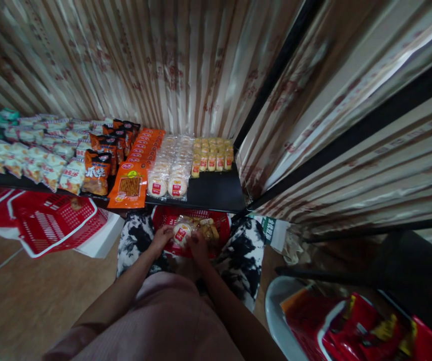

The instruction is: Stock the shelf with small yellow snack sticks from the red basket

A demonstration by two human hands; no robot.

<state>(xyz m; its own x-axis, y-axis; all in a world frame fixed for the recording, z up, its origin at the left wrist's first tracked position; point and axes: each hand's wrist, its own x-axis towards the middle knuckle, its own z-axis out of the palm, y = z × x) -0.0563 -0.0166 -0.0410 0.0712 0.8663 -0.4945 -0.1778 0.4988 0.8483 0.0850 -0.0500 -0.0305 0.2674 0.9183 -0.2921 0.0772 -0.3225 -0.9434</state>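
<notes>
A clear packet of round white crackers (pixel 181 233) with a red label is between my hands, over a red basket (pixel 221 219) at my knees. My left hand (pixel 162 237) pinches the packet's left edge. At its right edge are the closed fingers of my right hand (pixel 199 245), partly in shadow. Yellowish-brown packets (pixel 208 228) lie in the basket just beyond my right hand. On the black shelf ahead, similar packets of white crackers (pixel 167 173) stand in two rows, beside small yellow packets (pixel 212 155).
Left along the shelf (pixel 216 193) are a flat orange packet (pixel 131 178), orange-and-black bags (pixel 97 170) and white bags (pixel 35 145). An empty-looking red basket (pixel 55 220) sits below left. A pale tub (pixel 276 306) with red packages (pixel 366 326) stands right. Black poles and a curtain border the shelf.
</notes>
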